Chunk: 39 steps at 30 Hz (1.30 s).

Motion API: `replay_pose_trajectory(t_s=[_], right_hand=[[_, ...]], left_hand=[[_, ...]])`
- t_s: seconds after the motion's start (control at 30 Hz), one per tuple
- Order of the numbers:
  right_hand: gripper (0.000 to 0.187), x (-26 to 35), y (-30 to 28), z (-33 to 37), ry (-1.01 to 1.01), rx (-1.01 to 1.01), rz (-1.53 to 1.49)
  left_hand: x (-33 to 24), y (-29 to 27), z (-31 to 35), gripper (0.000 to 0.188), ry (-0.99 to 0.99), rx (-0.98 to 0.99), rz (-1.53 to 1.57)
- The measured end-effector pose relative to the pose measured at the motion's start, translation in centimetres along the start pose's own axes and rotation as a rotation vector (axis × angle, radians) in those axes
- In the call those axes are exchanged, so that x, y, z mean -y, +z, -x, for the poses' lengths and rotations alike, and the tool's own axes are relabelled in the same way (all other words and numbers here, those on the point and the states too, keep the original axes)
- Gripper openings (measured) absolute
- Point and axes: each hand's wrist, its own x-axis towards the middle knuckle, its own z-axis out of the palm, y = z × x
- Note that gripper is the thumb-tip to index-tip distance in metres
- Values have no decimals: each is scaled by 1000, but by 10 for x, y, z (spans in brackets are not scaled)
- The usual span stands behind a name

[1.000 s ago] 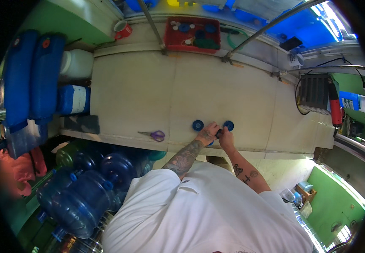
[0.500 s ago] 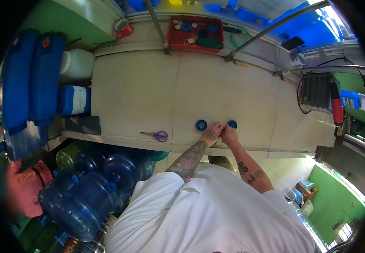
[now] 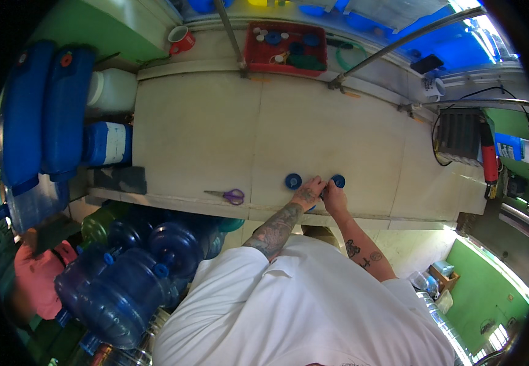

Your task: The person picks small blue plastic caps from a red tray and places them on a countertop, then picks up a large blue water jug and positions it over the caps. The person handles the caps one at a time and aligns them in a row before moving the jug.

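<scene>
Two round blue caps (image 3: 293, 180) beside hands (image 3: 320, 195).

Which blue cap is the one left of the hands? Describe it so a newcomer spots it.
Start at the wide pale counter and go to its near edge, where both hands meet. The cap lies flat just left of the left hand, a small round blue disc. Unlike the other blue cap by the right hand, it sits on the side toward the purple scissors.

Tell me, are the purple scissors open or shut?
Shut, it seems: the scissors lie flat on the table, blades together as one thin line.
</scene>
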Motion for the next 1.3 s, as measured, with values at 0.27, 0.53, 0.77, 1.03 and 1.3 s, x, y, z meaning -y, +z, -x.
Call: replay_pose_trajectory(t_s=[0.27, 0.53, 0.77, 1.03, 1.3], right_hand=[[12, -18, -6, -6, -89, 73, 123], [14, -33, 6, -4, -53, 84, -171], [16, -24, 3, -9, -16, 114, -57], [16, -22, 2, -23, -49, 182, 143], [20, -22, -5, -13, -93, 156, 120]], left_hand=[[8, 6, -3, 53, 45, -73, -15], [11, 8, -5, 48, 36, -42, 40], [9, 4, -7, 48, 9, 25, 10], [7, 10, -2, 45, 20, -25, -24], [38, -63, 0, 57, -9, -455, -6]])
